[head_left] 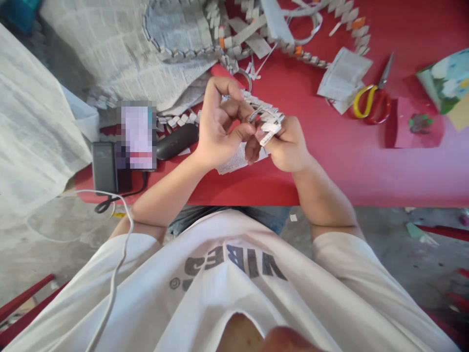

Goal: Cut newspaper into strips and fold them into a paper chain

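Over the red table, my right hand (289,144) has its fingers wrapped round one end of a folded newspaper chain (270,117), whose zigzag links run up and left between my hands. My left hand (222,127) is at the chain's left side, thumb and fingers curled in a pinch against it; the fingertips overlap the paper. Beneath both hands lies a printed paper piece (234,160), partly covered by my fingers.
Scissors (377,95) with yellow and red handles lie at the right, near paper sheets (342,78). Longer folded chains (183,51) and newspaper (110,63) cover the back left. A black case (178,142), a pixelated object (136,137) and a black power bank (104,168) sit left.
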`<state>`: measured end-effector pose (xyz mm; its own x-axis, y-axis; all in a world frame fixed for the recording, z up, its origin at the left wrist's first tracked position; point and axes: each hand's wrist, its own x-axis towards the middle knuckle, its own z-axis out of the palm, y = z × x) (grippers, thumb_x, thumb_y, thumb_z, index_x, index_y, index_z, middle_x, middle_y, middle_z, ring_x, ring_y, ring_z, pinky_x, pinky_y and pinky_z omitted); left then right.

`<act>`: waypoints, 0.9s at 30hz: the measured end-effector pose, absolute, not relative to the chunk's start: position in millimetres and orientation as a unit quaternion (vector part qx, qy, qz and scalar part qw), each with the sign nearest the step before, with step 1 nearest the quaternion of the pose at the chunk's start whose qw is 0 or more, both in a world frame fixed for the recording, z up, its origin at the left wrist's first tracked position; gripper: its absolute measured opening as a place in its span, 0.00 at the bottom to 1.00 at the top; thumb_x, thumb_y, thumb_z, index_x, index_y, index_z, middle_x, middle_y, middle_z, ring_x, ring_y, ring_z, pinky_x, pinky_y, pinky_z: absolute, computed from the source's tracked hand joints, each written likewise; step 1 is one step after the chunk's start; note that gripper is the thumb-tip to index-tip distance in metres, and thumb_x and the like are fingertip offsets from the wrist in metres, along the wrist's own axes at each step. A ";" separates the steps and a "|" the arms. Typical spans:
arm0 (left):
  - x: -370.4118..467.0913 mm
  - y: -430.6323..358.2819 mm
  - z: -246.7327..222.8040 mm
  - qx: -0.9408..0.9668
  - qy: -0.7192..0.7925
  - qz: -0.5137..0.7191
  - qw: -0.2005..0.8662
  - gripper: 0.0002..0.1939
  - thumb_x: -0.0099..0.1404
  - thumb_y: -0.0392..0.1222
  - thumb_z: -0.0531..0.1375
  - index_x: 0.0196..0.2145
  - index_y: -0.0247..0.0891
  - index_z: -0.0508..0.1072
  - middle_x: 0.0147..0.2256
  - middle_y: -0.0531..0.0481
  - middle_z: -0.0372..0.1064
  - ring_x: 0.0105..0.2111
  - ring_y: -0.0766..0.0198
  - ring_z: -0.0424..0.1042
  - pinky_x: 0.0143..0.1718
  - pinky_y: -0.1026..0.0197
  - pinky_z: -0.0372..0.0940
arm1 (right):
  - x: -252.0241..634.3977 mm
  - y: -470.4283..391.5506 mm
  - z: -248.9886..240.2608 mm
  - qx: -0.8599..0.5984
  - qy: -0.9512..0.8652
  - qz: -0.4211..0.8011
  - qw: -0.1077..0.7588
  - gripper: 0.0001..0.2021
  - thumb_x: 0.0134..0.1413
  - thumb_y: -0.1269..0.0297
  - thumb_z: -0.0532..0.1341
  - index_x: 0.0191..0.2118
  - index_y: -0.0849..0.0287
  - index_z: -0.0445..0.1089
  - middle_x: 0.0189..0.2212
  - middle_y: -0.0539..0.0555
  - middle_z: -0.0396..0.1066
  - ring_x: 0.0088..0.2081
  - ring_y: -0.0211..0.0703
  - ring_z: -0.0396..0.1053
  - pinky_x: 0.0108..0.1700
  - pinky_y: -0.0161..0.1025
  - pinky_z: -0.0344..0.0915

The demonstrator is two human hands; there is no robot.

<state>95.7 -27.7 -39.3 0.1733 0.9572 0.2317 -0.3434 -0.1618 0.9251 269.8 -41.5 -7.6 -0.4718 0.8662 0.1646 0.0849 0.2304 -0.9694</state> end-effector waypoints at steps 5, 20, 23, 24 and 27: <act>91.2 -23.9 -41.7 0.510 0.285 0.569 0.579 0.39 0.63 0.68 0.73 0.57 0.46 0.60 0.39 0.53 0.69 0.44 0.53 0.84 0.41 0.54 0.78 | 269.9 -35.3 -25.0 -0.368 -0.657 0.505 0.421 0.28 0.65 0.33 0.65 0.37 0.57 0.75 0.20 0.46 0.74 0.19 0.37 0.74 0.25 0.36 0.78; 95.5 -15.9 -43.7 0.517 0.286 0.569 0.572 0.43 0.54 0.73 0.76 0.53 0.45 0.66 0.33 0.57 0.66 0.37 0.57 0.82 0.44 0.50 0.77 | 277.7 -39.2 -19.8 -0.385 -0.776 0.104 0.490 0.26 0.69 0.47 0.65 0.21 0.53 0.68 0.15 0.45 0.61 0.18 0.35 0.59 0.26 0.38 0.64; 98.1 -20.5 -44.2 0.507 0.287 0.557 0.592 0.42 0.57 0.73 0.75 0.54 0.45 0.65 0.34 0.57 0.66 0.38 0.58 0.82 0.45 0.51 0.76 | 280.0 -36.8 -21.3 -0.387 -0.792 0.094 0.463 0.31 0.71 0.45 0.62 0.18 0.53 0.57 0.15 0.46 0.56 0.19 0.36 0.56 0.27 0.39 0.64; 98.9 -21.5 -44.2 0.503 0.286 0.553 0.600 0.41 0.58 0.74 0.74 0.54 0.45 0.65 0.34 0.56 0.65 0.38 0.58 0.82 0.44 0.51 0.76 | 280.8 -36.5 -22.1 -0.390 -0.794 0.107 0.453 0.33 0.71 0.43 0.61 0.17 0.53 0.56 0.15 0.46 0.55 0.19 0.36 0.56 0.27 0.39 0.65; 101.4 -21.9 -44.2 0.487 0.280 0.556 0.613 0.40 0.59 0.74 0.73 0.53 0.46 0.65 0.33 0.57 0.64 0.36 0.60 0.80 0.42 0.54 0.74 | 280.8 -36.1 -24.6 -0.380 -0.789 0.147 0.459 0.33 0.64 0.33 0.65 0.19 0.52 0.58 0.16 0.46 0.57 0.21 0.37 0.61 0.31 0.40 0.71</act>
